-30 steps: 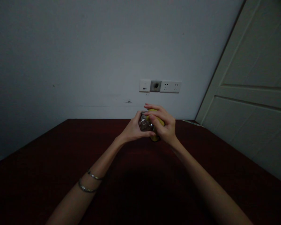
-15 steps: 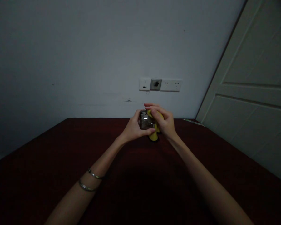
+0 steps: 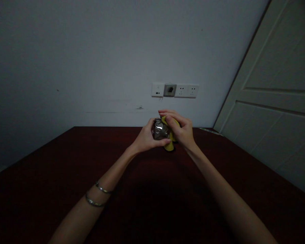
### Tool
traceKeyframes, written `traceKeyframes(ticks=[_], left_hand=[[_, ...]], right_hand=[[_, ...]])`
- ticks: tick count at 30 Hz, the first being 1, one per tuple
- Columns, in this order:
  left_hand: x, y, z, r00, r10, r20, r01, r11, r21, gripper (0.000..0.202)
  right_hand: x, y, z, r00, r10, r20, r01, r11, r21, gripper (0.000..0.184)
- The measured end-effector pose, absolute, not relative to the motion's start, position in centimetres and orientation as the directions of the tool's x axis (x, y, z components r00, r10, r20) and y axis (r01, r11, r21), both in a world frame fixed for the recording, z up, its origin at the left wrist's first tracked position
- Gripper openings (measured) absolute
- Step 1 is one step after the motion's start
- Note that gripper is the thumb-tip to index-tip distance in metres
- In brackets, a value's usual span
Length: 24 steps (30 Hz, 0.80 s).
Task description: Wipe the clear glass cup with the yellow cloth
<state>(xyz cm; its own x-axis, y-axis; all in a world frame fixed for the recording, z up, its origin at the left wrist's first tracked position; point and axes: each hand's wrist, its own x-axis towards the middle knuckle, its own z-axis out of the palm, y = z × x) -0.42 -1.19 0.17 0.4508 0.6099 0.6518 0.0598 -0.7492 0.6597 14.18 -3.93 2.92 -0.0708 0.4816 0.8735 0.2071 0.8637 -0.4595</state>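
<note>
My left hand [image 3: 146, 137] is closed around a shiny, see-through, rounded vessel [image 3: 160, 129] that looks like a small glass jar; its exact kind is hard to make out in the dim light. Pinched in my right hand [image 3: 183, 130] is a yellow cloth [image 3: 169, 146] with a dark edge. The cloth presses against the right side of the glass vessel, and part of it hangs down below my left thumb. Both hands are held above the dark red table, and my right palm hides much of the cloth.
Beneath my arms spreads the dark red tabletop [image 3: 104, 159]. A pale wall [image 3: 91, 61] rises behind it, carrying a row of sockets and switches [image 3: 186, 90]. To the right stands a light panelled door [image 3: 277, 112], with a thin strip [image 3: 210, 131] near its foot.
Both hands, with the glass vessel and the cloth, have shifted slightly to the right. The grip of each hand looks the same.
</note>
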Motion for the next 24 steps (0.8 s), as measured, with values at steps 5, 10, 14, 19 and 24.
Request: traceKeyframes(ticks=[5,10,14,19,24], left_hand=[[-0.5,-0.4,-0.3,0.434,0.559,0.707,0.085,-0.806,0.586,0.067],[-0.6,-0.9,0.1,0.465,0.577,0.672,0.106,-0.790,0.604,0.070],[-0.6,-1.0,-0.1,0.470,0.603,0.645,0.096,-0.761,0.641,0.071],[-0.5,-0.2,-0.6,0.462,0.585,0.667,0.090,-0.779,0.620,0.065],[-0.7,-0.2,-0.4,0.449,0.575,0.684,0.137,-0.801,0.583,0.069]], right_hand=[[13.9,-5.3,3.2,-0.254,0.405,0.878,0.296,0.897,-0.328,0.018],[14.3,-4.0,2.9,-0.149,0.474,0.868,0.197,0.874,-0.444,0.017],[14.3,-3.7,3.0,-0.093,0.516,0.852,0.207,0.847,-0.490,0.018],[13.8,-5.5,3.3,-0.312,0.422,0.851,0.355,0.883,-0.308,0.019],[13.8,-5.8,3.5,-0.345,0.422,0.838,0.357,0.885,-0.299,0.020]])
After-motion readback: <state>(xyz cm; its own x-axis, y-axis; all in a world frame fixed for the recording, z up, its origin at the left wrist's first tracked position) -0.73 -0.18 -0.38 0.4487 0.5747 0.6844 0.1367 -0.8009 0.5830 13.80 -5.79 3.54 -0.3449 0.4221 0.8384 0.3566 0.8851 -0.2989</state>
